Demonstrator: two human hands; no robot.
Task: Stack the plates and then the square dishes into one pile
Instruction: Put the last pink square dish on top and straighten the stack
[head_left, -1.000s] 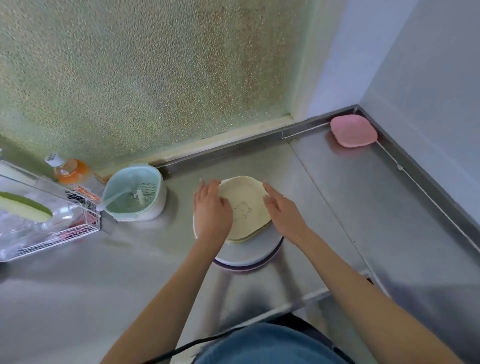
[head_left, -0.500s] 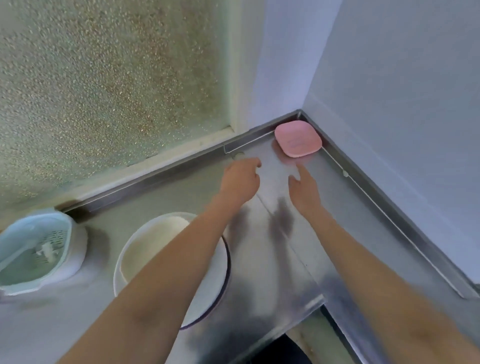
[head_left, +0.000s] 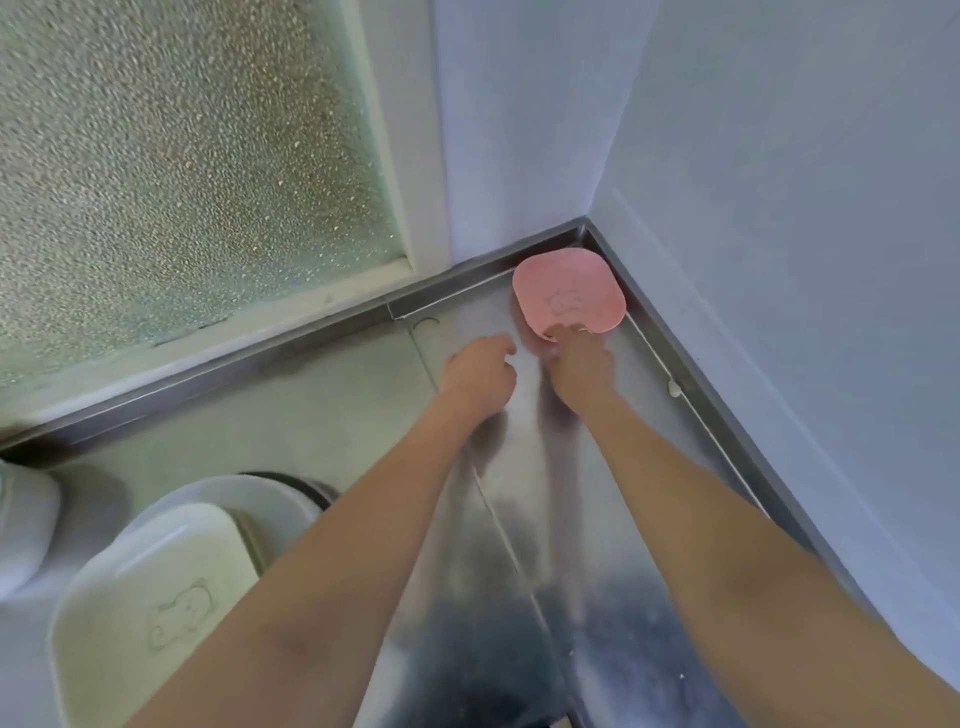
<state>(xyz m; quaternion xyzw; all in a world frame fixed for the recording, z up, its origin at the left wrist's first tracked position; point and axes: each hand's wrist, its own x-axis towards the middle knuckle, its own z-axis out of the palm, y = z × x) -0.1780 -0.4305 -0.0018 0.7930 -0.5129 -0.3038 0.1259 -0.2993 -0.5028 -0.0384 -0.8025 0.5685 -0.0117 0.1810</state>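
At counter corner, right hand (head_left: 582, 366) fingertips touch pink dish (head_left: 569, 288); left hand (head_left: 480, 376) loosely curled, holding nothing.

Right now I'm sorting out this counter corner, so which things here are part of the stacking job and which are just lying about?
Part of the job:
pink square plastic dish, touched at its near edge by the right hand
cream square dish on top of the pile
white round plate under it
left hand, holding nothing

Lying about:
white container at the left edge

Frosted window (head_left: 182, 171), steel counter (head_left: 332, 415), grey walls (head_left: 779, 208)
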